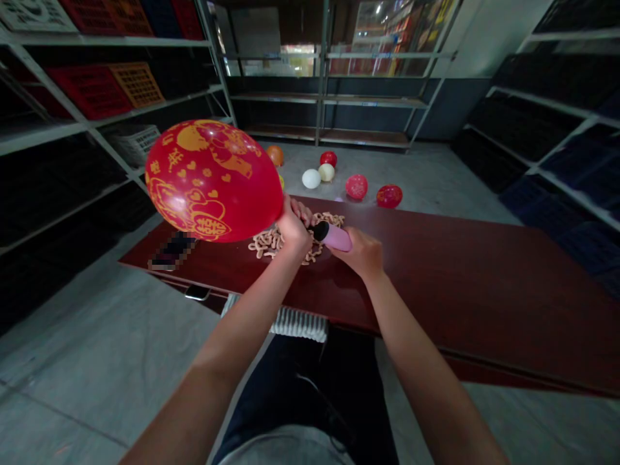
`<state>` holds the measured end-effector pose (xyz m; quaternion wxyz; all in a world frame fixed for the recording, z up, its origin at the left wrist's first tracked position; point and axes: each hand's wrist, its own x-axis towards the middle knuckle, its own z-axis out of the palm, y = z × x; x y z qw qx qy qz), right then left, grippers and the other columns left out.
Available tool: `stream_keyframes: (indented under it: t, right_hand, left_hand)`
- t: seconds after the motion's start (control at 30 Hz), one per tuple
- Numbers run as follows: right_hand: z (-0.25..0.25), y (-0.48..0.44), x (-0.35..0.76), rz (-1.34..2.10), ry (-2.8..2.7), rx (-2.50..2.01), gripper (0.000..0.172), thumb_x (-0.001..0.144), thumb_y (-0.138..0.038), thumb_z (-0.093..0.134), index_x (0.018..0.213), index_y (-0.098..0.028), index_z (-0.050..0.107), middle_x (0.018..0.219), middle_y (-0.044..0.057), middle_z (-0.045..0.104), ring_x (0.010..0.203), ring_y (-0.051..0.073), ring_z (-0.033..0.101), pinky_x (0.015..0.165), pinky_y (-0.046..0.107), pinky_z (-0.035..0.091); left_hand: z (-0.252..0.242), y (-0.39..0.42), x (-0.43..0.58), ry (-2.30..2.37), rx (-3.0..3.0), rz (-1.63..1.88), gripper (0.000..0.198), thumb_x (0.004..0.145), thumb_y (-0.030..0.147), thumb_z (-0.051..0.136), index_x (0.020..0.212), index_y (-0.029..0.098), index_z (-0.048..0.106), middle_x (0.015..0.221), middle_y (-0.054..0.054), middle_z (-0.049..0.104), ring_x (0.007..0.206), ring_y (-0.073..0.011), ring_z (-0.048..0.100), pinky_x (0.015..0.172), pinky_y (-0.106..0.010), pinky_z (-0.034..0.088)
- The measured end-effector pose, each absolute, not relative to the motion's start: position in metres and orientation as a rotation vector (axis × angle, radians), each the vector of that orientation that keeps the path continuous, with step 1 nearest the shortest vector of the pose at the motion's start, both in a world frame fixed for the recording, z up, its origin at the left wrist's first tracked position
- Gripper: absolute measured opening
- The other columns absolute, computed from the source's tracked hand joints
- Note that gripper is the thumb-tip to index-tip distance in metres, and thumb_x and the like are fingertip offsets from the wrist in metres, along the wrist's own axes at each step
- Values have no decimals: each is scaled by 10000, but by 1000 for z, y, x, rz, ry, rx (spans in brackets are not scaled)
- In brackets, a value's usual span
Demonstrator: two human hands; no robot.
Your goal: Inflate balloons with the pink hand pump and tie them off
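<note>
A large red balloon (217, 184) with yellow printed figures and hearts is inflated at the left. Its neck end is in my left hand (294, 226), whose fingers are closed around it. My right hand (361, 252) grips a pink pump (338, 237) with a black end, which points left toward my left hand. Whether the black end touches the balloon's mouth is hidden behind my left fingers. Beneath both hands, a pile of small beige curled pieces (266, 244) lies on the dark red table (436, 278); some look like uninflated balloons, but I cannot be sure.
A blurred dark phone-like object (173, 250) lies at the table's left end. Beyond the table, several inflated balloons rest on the floor, among them a white one (310, 179) and a pink one (356, 186). Shelves with crates (135, 84) line the left side; more racks stand behind and right.
</note>
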<state>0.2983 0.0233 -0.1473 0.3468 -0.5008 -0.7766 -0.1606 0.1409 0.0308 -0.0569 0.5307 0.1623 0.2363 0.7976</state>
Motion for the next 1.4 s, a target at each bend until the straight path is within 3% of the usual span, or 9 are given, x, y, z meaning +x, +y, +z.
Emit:
stream_keyframes:
  t: [0.6, 0.9, 1.07, 1.4]
  right_hand:
    - [-147, 24, 298, -330, -1977, -1349, 416, 801, -545, 685, 987, -173, 677, 829, 65, 731, 727, 201, 666, 630, 282, 393]
    - [-151, 28, 301, -331, -1834, -1444, 439, 833, -585, 628, 983, -174, 668, 810, 74, 717, 717, 202, 634, 629, 281, 363]
    - [-150, 29, 303, -378, -1746, -1478, 448, 848, -615, 595, 929, -178, 656, 753, 61, 698, 679, 195, 620, 608, 278, 335]
    - [-149, 29, 303, -512, -1893, -1420, 348, 829, -532, 644, 898, -191, 660, 745, 42, 687, 668, 183, 607, 599, 282, 304]
  left_hand:
    - [21, 25, 63, 561, 453, 1922, 547, 1050, 319, 361, 538, 189, 217, 419, 60, 210, 317, -51, 170, 351, -199, 172]
    - [-14, 62, 134, 576, 457, 1917, 566, 983, 396, 540, 529, 200, 266, 431, 67, 246, 308, -53, 194, 340, -222, 184]
    - [-41, 71, 177, 538, 544, 1859, 556, 1001, 341, 495, 510, 201, 275, 402, 56, 261, 300, -62, 217, 338, -231, 184]
    - [-64, 62, 159, 640, 330, 1910, 550, 937, 418, 578, 545, 199, 259, 419, 69, 267, 324, -64, 238, 367, -227, 201]
